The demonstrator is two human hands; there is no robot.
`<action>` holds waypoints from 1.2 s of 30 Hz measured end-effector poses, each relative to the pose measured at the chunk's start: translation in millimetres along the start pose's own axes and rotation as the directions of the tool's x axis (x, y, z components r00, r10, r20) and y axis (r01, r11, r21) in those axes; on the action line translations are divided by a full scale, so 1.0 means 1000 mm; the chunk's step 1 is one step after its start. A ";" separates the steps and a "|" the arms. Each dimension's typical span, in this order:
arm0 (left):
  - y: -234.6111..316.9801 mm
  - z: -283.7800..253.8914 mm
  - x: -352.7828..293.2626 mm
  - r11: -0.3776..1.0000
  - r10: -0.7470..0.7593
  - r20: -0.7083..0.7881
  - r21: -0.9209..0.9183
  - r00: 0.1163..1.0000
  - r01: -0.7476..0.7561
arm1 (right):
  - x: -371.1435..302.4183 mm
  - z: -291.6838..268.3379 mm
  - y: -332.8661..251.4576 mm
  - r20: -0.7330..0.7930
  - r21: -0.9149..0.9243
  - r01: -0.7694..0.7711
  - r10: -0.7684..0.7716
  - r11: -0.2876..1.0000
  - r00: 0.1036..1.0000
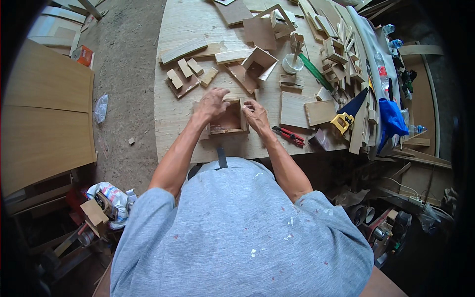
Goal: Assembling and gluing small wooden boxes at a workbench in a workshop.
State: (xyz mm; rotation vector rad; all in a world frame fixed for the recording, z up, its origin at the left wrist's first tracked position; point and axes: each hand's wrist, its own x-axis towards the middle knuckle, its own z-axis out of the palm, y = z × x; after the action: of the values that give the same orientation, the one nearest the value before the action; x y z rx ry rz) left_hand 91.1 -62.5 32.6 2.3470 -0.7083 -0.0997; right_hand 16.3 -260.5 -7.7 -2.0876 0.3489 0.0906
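A small open-topped wooden box (228,131) sits near the table's front edge, its brown bottom visible inside. My left hand (212,105) reaches over the box's back left corner, fingers apart and hiding part of the rim. At the right side, my right hand (256,117) has thumb and fingers closed on the box's wall near its back corner. A red utility knife (289,136) lies to the right of my right hand. Several small wood blocks (185,68) lie beyond my left hand, some on a brown board.
Another open box (259,63) lies tilted farther back. A white tub (292,64) holds a stick. To the right are flat boards (294,109), a yellow-handled saw (342,122), a green strip (313,70) and piled wood scraps. A blue bag (392,118) hangs at the table's right edge.
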 end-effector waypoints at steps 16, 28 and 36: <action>0.013 0.022 0.025 1.000 -0.011 0.233 -0.018 0.972 0.016 | -0.016 -0.007 -0.010 -0.013 -0.191 -0.060 0.059 0.980 0.998; 0.079 0.068 0.010 0.476 -0.526 0.359 -0.627 0.771 0.617 | -0.011 -0.087 0.015 0.313 0.577 -0.295 0.127 0.762 0.941; 0.098 0.088 0.008 0.249 -0.655 0.385 -0.703 0.650 0.666 | 0.119 -0.186 0.057 -0.166 -0.154 0.331 -0.355 0.931 0.920</action>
State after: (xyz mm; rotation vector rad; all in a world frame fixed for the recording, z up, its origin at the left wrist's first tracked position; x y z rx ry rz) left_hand 29.8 -179.2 27.9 1.5292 0.4013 -0.6778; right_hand 99.4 -471.6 16.9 -2.2554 0.0863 -0.3087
